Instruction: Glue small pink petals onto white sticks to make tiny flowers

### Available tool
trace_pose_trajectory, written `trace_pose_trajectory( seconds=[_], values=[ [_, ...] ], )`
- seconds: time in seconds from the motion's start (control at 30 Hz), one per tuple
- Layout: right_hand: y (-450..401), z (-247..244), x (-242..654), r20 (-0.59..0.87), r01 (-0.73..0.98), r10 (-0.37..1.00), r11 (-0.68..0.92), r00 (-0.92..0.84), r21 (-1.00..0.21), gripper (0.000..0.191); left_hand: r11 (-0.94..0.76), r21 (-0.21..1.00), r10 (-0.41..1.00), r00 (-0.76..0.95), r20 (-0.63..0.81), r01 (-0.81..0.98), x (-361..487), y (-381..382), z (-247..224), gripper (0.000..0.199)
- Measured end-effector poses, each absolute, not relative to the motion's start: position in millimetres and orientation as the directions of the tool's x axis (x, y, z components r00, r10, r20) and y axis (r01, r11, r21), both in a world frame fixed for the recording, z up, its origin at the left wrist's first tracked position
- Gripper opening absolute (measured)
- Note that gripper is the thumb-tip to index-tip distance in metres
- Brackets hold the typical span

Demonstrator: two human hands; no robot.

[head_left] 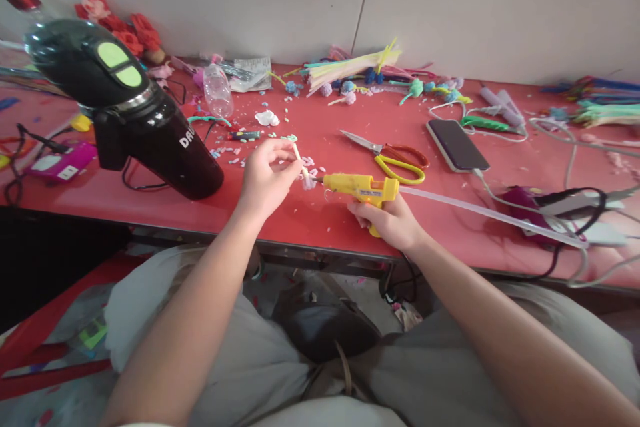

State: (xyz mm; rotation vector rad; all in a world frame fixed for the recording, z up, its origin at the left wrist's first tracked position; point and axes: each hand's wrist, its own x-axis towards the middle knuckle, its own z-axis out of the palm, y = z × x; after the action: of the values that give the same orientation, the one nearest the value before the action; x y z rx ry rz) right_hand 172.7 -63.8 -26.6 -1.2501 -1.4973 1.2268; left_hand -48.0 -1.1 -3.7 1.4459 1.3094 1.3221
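Note:
In my right hand (387, 219) is a yellow hot glue gun (357, 188), its fingers wrapped round the handle and its nozzle pointing left. A long translucent glue stick (490, 213) sticks out of the gun's rear. My left hand (270, 177) pinches a thin pale stem (298, 155), probably a pipe cleaner. At the stem's lower end is a small pale lilac fuzzy piece (309, 183), close to the nozzle tip; whether they touch I cannot tell. Small pastel bits (235, 155) lie scattered beside the left hand.
Scissors with red and yellow handles (400, 161) and a phone (457, 145) lie to the right. A big black bottle (160, 133) stands at left, near a clear plastic bottle (218, 90). Pipe cleaners (350, 70) are heaped by the wall. Cables and a purple box (525, 210) lie right.

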Motion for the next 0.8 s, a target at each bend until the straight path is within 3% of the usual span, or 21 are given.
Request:
trace_pose_trajectory(
  seconds=[0.23, 0.33, 0.53, 0.8],
  values=[
    [-65.0, -27.0, 173.5, 0.009, 0.196, 0.985, 0.043, -0.172, -0.980, 0.018, -0.215, 0.954, 0.970, -0.073, 0.234, 0.209, -51.7, 0.1, -1.2, 0.026],
    [-63.3, -25.2, 180.6, 0.055, 0.282, 0.988, 0.095, -0.147, -0.955, 0.026, -0.248, 0.941, 0.960, -0.073, 0.271, 0.231, -56.3, 1.5, -0.2, 0.024],
    [-42.4, -20.4, 203.5, 0.131, 0.620, 0.991, 0.101, 0.003, -0.778, 0.039, -0.259, 0.943, 0.951, -0.115, 0.287, 0.211, -63.2, 3.2, 3.7, 0.026],
    [-15.1, -37.2, 207.8, 0.241, 0.783, 0.970, 0.119, 0.040, -0.611, 0.034, -0.268, 0.955, 0.928, -0.231, 0.292, 0.129, -77.5, 13.1, 10.4, 0.026]
  ],
)
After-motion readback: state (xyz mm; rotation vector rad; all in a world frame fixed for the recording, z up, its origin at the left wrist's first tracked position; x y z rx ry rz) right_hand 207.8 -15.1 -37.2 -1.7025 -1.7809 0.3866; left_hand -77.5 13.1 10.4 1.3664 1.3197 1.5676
